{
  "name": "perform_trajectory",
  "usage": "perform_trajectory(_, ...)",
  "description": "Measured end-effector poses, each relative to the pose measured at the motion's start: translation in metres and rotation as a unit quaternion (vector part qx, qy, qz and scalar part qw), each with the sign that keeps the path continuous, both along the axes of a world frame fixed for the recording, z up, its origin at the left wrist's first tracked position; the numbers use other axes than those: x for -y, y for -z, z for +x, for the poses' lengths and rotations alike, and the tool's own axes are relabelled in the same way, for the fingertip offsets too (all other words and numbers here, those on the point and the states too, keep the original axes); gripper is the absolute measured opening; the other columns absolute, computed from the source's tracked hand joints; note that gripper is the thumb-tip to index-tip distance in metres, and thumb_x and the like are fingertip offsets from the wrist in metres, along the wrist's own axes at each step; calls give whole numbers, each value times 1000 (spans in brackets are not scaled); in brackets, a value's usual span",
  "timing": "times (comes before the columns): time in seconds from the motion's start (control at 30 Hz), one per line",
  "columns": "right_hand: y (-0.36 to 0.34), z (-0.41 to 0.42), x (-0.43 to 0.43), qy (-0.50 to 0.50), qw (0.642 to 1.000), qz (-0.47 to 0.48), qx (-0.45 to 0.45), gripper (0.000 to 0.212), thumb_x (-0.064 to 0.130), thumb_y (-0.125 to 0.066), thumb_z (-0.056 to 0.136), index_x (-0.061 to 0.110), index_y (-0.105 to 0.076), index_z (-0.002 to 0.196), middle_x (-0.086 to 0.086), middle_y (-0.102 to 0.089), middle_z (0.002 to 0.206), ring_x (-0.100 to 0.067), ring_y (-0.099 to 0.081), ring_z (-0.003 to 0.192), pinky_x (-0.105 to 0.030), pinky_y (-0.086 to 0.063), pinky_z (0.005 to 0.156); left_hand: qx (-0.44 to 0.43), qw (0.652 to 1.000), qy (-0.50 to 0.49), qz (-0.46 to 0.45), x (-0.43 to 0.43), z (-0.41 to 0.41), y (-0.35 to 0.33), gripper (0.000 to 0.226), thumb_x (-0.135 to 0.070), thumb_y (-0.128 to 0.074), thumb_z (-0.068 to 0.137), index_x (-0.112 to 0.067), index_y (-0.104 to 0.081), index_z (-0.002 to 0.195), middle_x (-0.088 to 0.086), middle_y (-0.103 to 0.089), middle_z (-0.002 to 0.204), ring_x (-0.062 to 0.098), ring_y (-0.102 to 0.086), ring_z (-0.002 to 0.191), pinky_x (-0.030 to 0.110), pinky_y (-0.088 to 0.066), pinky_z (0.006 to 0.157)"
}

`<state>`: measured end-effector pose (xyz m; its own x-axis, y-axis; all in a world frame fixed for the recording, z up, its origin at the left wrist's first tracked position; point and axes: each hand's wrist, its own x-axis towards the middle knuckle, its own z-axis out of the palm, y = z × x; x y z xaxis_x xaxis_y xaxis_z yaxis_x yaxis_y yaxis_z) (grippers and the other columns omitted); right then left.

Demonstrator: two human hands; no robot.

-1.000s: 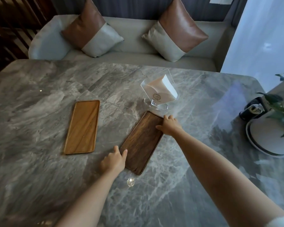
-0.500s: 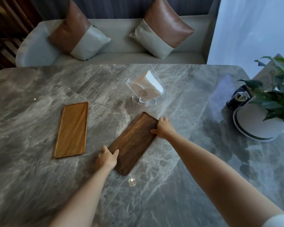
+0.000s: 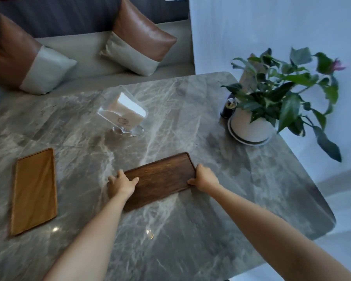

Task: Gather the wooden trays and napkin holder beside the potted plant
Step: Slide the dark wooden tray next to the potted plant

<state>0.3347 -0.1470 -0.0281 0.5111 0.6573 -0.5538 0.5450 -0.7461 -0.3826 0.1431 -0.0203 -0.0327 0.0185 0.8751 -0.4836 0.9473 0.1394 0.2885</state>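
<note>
A dark wooden tray (image 3: 162,177) lies near the middle of the marble table (image 3: 190,230). My left hand (image 3: 123,183) grips its left short end and my right hand (image 3: 205,177) grips its right short end. A light wooden tray (image 3: 34,191) rests flat at the left side of the table. Behind the dark tray stands a clear napkin holder (image 3: 124,116) with white napkins in it. The potted plant (image 3: 253,122), in a white pot on a saucer, sits at the far right corner.
A small dark jar (image 3: 228,108) stands just left of the pot. Plant leaves hang over the table's right edge. A grey sofa with two brown-and-grey cushions (image 3: 138,41) runs behind the table. The table's rounded right edge lies close to the pot.
Both hands have carried the dark tray to the right, toward the plant, and turned it more crosswise. My view has swung right too. The light tray and napkin holder stayed put.
</note>
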Motion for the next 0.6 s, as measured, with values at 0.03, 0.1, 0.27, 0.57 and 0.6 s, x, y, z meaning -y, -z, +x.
perform_trajectory(0.03, -1, 5, 8, 12, 1000, -5, -3, 47, 29, -67, 86, 1, -47, 119, -20, -57, 124, -35, -56, 112, -40, -49, 87, -3, 1000, 16, -1, -1, 10, -1, 66, -39, -60, 86, -10, -32, 138, 24, -29, 144, 41, -34, 132, 47, -37, 105)
perform_trajectory(0.1, -1, 13, 22, 39, 999, -15, -15, 47, 28, -68, 86, 1, -47, 118, -20, -58, 122, -36, -57, 111, -41, -50, 86, -3, 999, 53, -1, -3, 30, -2, 70, -39, -64, 83, -12, -32, 139, 23, -29, 145, 40, -35, 132, 47, -36, 106)
perform_trajectory(0.27, 4, 32, 47, 114, 992, -7, -57, 52, 21, -70, 84, 1, -41, 123, -25, -57, 122, -40, -59, 109, -47, -53, 90, -16, 984, 176, 16, -7, 88, -4, 78, -38, -67, 80, -11, -28, 142, 19, -30, 148, 37, -28, 136, 43, -28, 112)
perform_trajectory(0.57, 7, 59, 67, 292, 937, 44, -185, 48, -2, -51, 93, 2, -26, 134, -3, -45, 67, -10, -54, 34, -16, -44, 24, -48, 934, 353, -25, -28, 183, -6, 100, -30, -74, 73, -18, -10, 149, 9, -3, 160, 36, -10, 144, 47, -20, 117)
perform_trajectory(0.6, 8, 61, 67, 289, 938, 54, -183, 60, -5, -54, 91, 2, -19, 140, -2, -46, 66, -10, -53, 38, -16, -44, 25, -48, 928, 369, -24, -30, 193, -6, 101, -29, -74, 72, -17, -9, 149, 8, -2, 160, 35, -9, 145, 46, -20, 117)
